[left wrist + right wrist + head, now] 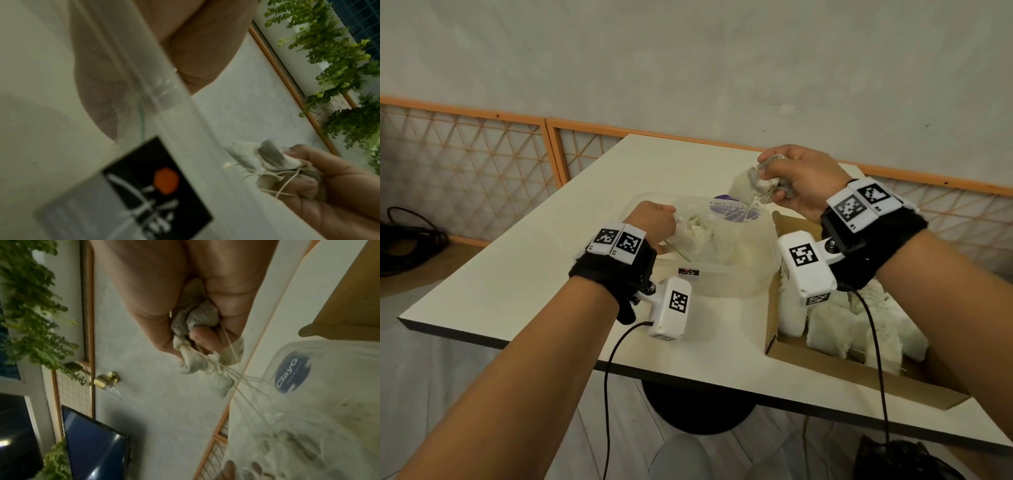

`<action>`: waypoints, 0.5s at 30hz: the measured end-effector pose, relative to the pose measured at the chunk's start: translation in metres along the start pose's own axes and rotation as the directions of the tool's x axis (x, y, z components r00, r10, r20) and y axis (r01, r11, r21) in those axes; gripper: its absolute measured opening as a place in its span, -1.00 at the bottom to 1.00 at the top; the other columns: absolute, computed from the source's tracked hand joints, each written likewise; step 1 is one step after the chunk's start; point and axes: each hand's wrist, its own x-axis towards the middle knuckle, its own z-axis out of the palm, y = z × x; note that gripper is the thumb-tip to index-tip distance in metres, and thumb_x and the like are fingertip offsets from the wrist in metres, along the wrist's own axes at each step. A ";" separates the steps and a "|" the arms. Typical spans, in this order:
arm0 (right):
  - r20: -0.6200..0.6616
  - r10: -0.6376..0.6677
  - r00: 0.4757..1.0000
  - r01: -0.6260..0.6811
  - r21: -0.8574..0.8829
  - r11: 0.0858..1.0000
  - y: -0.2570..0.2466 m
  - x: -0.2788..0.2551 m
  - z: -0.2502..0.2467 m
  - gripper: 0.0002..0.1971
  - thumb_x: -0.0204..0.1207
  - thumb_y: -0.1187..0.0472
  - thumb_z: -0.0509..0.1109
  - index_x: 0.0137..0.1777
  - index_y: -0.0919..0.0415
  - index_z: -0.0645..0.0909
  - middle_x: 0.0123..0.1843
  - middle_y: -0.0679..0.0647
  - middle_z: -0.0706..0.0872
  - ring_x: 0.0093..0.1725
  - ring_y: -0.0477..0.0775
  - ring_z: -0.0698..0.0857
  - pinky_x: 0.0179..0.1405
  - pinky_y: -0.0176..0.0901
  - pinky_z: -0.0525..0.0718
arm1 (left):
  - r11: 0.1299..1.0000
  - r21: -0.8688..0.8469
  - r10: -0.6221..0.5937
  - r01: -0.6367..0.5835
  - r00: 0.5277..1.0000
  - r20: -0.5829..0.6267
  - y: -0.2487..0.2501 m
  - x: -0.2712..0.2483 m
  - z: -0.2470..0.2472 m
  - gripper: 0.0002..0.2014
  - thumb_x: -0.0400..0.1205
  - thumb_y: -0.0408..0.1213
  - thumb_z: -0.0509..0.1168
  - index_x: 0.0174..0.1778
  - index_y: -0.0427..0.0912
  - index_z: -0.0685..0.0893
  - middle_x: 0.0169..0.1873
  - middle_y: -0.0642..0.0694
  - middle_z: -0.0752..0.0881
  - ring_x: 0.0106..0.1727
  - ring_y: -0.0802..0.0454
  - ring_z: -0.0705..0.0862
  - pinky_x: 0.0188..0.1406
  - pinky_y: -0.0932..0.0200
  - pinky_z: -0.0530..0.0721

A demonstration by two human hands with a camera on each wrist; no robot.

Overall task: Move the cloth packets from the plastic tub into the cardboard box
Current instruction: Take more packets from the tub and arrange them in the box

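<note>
My right hand point(774, 181) is raised above the far side of the clear plastic tub point(722, 272) and grips a bunch of white cloth packets point(744, 186). Thin strings trail from them down into the tub. The right wrist view shows the bunched packets point(197, 319) squeezed between fingers and palm. My left hand point(662, 228) grips the tub's near-left wall, with a finger showing through the translucent plastic point(98, 84). More packets point(698, 229) lie inside the tub. The cardboard box point(842, 365) stands right of the tub and holds several packets point(832, 325).
Tub and box sit on a white table point(517, 270), and the box reaches the front edge. Black cables point(407, 236) lie on the floor at left. Lattice panels point(465, 154) line the wall behind. A dark screen point(94, 443) is in the right wrist view.
</note>
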 end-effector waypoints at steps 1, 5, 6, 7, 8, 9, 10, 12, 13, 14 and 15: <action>0.013 0.007 1.000 -0.007 0.015 1.000 -0.004 -0.002 -0.002 -0.80 0.44 0.52 0.30 -0.23 0.21 0.60 -0.28 0.12 0.58 -0.45 -0.07 0.48 -0.65 -0.39 0.41 | 1.000 0.018 -0.010 0.010 0.999 -0.034 0.001 0.000 -0.001 -0.61 0.68 -0.45 0.14 0.45 -0.29 0.49 -0.03 -0.08 0.63 0.07 -0.04 0.57 -0.04 0.09 0.68; 0.052 0.031 0.998 -0.031 0.010 0.999 -0.013 -0.010 -0.014 -0.80 0.48 0.49 0.29 -0.23 0.18 0.59 -0.23 0.11 0.61 -0.45 -0.10 0.51 -0.63 -0.41 0.42 | 0.630 0.770 0.187 -0.106 0.982 -0.018 0.001 -0.010 -0.003 -0.56 0.73 -0.06 0.13 0.44 -0.27 0.48 0.43 -0.15 0.52 0.39 -0.12 0.55 0.34 0.17 0.41; 0.058 0.038 0.998 -0.038 0.003 0.999 -0.013 -0.013 -0.018 -0.79 0.47 0.49 0.29 -0.23 0.17 0.59 -0.23 0.11 0.61 -0.47 -0.10 0.51 -0.63 -0.41 0.43 | 0.593 0.799 0.177 -0.100 0.984 -0.008 0.005 -0.011 -0.001 -0.57 0.73 -0.11 0.16 0.45 -0.28 0.46 0.43 -0.15 0.53 0.40 -0.13 0.54 0.34 0.18 0.39; 0.063 0.045 0.997 -0.045 -0.004 0.999 -0.014 -0.016 -0.021 -0.79 0.47 0.49 0.29 -0.23 0.17 0.59 -0.25 0.10 0.61 -0.49 -0.12 0.51 -0.63 -0.41 0.43 | 0.643 0.761 0.163 -0.087 0.986 -0.024 0.008 -0.010 -0.001 -0.59 0.73 -0.19 0.19 0.47 -0.30 0.45 0.43 -0.16 0.53 0.41 -0.14 0.53 0.35 0.18 0.39; 0.068 0.051 0.996 -0.050 -0.010 0.999 -0.014 -0.019 -0.024 -0.78 0.47 0.49 0.29 -0.24 0.16 0.59 -0.27 0.08 0.61 -0.52 -0.13 0.51 -0.64 -0.41 0.42 | 0.771 0.635 0.094 -0.046 0.995 -0.042 0.011 -0.010 0.000 -0.59 0.72 -0.27 0.21 0.48 -0.31 0.43 0.44 -0.19 0.52 0.43 -0.17 0.51 0.36 0.15 0.40; 0.073 0.054 0.996 -0.053 -0.019 0.998 -0.014 -0.023 -0.028 -0.78 0.48 0.49 0.28 -0.24 0.16 0.59 -0.29 0.07 0.60 -0.53 -0.15 0.51 -0.64 -0.41 0.42 | 0.895 0.447 0.021 0.008 0.998 -0.061 0.015 -0.010 0.001 -0.57 0.70 -0.31 0.22 0.50 -0.30 0.42 0.46 -0.23 0.49 0.44 -0.20 0.48 0.38 0.09 0.41; 0.079 0.055 0.995 -0.053 -0.031 0.998 -0.013 -0.027 -0.032 -0.77 0.48 0.50 0.28 -0.23 0.15 0.59 -0.31 0.05 0.59 -0.54 -0.16 0.50 -0.64 -0.42 0.42 | 0.950 0.310 0.004 0.033 0.993 -0.117 0.014 -0.010 0.002 -0.54 0.67 -0.29 0.24 0.52 -0.26 0.40 0.49 -0.26 0.43 0.45 -0.24 0.47 0.39 0.03 0.44; 0.090 0.055 0.994 -0.051 -0.051 0.997 -0.010 -0.037 -0.043 -0.77 0.47 0.50 0.28 -0.23 0.15 0.59 -0.32 0.04 0.57 -0.54 -0.16 0.48 -0.64 -0.41 0.43 | 0.937 0.345 0.121 -0.057 0.979 -0.166 0.015 -0.022 0.006 -0.49 0.65 -0.25 0.25 0.54 -0.14 0.36 0.55 -0.26 0.25 0.47 -0.29 0.42 0.37 0.02 0.41; 0.092 0.054 0.994 -0.049 -0.055 0.997 -0.008 -0.043 -0.048 -0.77 0.47 0.50 0.29 -0.23 0.15 0.60 -0.31 0.05 0.57 -0.54 -0.16 0.48 -0.64 -0.41 0.43 | 0.911 0.390 0.226 -0.137 0.955 -0.190 0.017 -0.027 0.009 -0.50 0.65 -0.26 0.25 0.53 -0.12 0.38 0.56 -0.25 0.19 0.49 -0.28 0.38 0.36 0.08 0.37; 0.089 0.052 0.995 -0.047 -0.052 0.998 -0.006 -0.049 -0.055 -0.77 0.46 0.50 0.28 -0.23 0.16 0.60 -0.31 0.05 0.57 -0.54 -0.16 0.48 -0.65 -0.41 0.43 | 0.880 0.409 0.344 -0.240 0.917 -0.201 0.017 -0.032 0.012 -0.54 0.64 -0.28 0.25 0.50 -0.12 0.41 0.55 -0.23 0.19 0.51 -0.24 0.34 0.33 0.18 0.32; 0.079 0.050 0.996 -0.046 -0.046 0.998 -0.005 -0.055 -0.061 -0.77 0.46 0.51 0.28 -0.23 0.16 0.60 -0.30 0.07 0.57 -0.54 -0.15 0.48 -0.66 -0.41 0.43 | 0.853 0.381 0.454 -0.356 0.867 -0.206 0.019 -0.037 0.016 -0.58 0.64 -0.31 0.25 0.45 -0.12 0.45 0.52 -0.21 0.23 0.51 -0.18 0.33 0.27 0.28 0.27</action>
